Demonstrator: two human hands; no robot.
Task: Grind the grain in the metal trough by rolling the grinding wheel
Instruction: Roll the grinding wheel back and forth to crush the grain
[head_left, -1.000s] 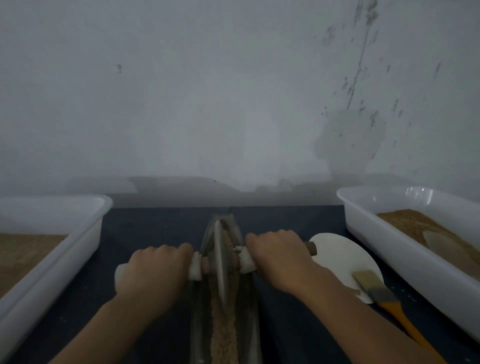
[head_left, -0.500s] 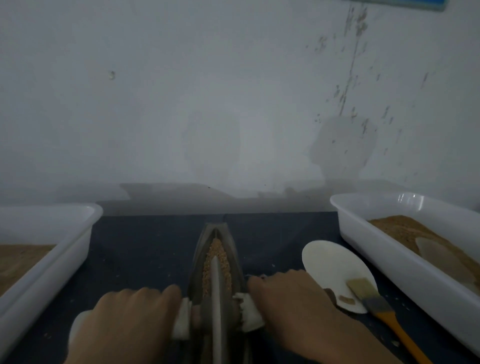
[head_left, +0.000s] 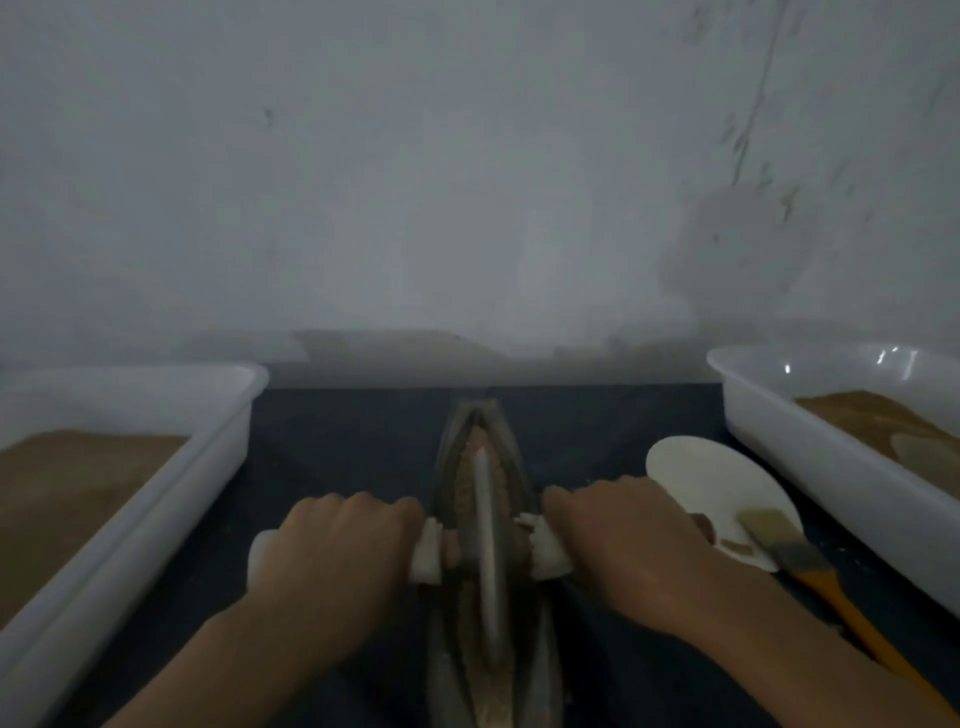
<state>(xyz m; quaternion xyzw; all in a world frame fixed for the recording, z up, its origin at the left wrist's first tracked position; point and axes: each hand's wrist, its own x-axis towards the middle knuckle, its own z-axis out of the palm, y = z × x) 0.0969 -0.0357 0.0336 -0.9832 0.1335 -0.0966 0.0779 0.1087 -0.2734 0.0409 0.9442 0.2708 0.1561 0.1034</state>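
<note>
Both hands, left hand (head_left: 332, 551) and right hand (head_left: 618, 540), curled fingers around the white-wrapped axle of the grey metal grinding wheel (head_left: 485, 535), standing mid-length in the narrow boat-shaped metal trough (head_left: 519, 467) of brown grain (head_left: 498, 473); even downward pressure would likely keep it centred.

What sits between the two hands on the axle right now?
In the head view, the grinding wheel stands upright in the metal trough between the left hand and right hand.

The trough (head_left: 485, 519) lies mid-counter (head_left: 343, 447), running from the near edge toward the wall, with the wheel (head_left: 487, 545) standing in it on the grain (head_left: 462, 499). One tub (head_left: 156, 467) sits at the left edge, another (head_left: 810, 467) at the right edge. Between trough and right tub lie a scoop (head_left: 711, 488) and a brush (head_left: 810, 566), the brush head on the scoop.
</note>
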